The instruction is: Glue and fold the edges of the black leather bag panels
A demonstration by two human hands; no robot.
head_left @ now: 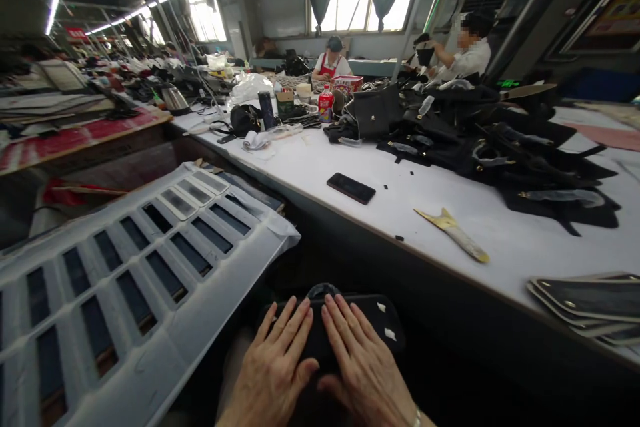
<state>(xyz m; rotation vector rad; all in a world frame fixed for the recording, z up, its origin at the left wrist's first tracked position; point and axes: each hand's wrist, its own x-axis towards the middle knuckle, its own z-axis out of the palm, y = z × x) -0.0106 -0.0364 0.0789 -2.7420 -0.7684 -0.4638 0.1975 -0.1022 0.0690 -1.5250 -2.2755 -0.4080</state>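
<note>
"Where was the round-cornered black piece [320,338] seen?"
"Below the near edge of the smooth white tabletop [300,161]."
"The grip?"
"Unclenched; left hand [273,368] and right hand [366,368] were laid flat upon it."

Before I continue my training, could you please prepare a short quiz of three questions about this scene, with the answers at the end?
1. True or false: the bare left hand and the bare right hand are both closed into fists.
2. Choose one. The fingers lie over:
A) a red-labelled plastic bottle
B) a black, rounded-corner object with small white patches
C) a shiny metal kettle
3. On which surface does the black, rectangular smartphone lie?

Key:
1. False; both hands are spread flat, with the backs facing up.
2. B.
3. On the long white tabletop.
</note>
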